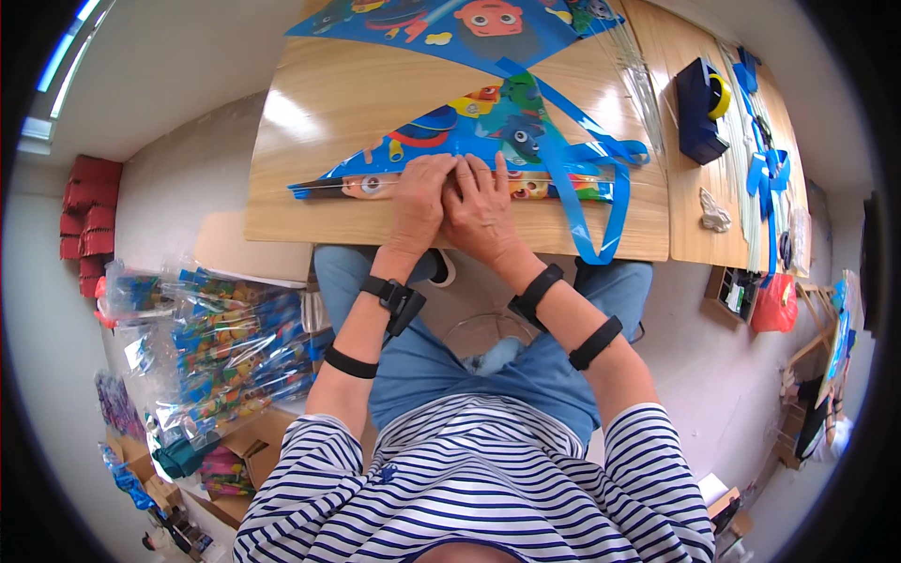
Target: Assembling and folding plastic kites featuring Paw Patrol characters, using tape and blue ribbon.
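A blue kite [441, 139] printed with cartoon figures lies on the wooden table, its near edge rolled or folded around thin rods. Over that edge my left hand [420, 195] has its fingers curled, closed on the rolled strip. Right against it, my right hand [481, 205] grips the same strip, its fingers bent over the top and the thumb hidden. Blue ribbon tails [574, 202] trail from the kite's right side and loop past the table's near edge. The rods' ends stick out at the left tip.
Another printed kite [422, 26] covers the table's far side. At right stand a tape dispenser [696, 117], clear thin rods [642, 80], a blue ribbon bow [768, 171] and a crumpled white scrap [713, 211]. Clear-bagged printed packs [235, 342] are piled at left; a red bag [775, 305] hangs at right.
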Demonstrator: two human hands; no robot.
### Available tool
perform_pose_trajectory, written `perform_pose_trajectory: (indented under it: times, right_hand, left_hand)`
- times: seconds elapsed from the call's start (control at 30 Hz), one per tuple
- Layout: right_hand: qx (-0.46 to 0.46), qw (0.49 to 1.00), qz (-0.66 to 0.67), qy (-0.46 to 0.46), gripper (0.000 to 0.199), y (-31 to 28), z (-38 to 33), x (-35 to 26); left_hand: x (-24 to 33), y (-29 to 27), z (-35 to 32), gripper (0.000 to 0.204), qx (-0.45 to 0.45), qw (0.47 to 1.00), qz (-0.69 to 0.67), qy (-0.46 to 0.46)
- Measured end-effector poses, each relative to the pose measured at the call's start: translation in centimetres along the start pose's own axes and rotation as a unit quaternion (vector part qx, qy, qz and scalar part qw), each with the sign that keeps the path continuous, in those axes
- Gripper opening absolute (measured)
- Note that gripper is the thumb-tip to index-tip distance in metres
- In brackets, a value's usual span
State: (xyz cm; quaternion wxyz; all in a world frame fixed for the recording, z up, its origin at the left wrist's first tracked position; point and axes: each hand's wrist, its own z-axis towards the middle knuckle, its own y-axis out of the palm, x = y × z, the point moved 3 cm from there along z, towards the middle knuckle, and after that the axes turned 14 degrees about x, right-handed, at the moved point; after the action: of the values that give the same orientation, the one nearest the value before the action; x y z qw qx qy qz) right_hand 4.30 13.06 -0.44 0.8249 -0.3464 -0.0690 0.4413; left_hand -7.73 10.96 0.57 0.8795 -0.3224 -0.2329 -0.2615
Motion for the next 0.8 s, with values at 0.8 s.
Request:
perform_pose_trajectory:
  times: [0.8]
  right_hand:
    - [0.032,0.992,0.021,0.123,0.043,-7.0,0.7,4.3]
  left_hand:
    - [-0.3,0.6,-0.3,0.024,-0.016,0.998,0.048,0.022]
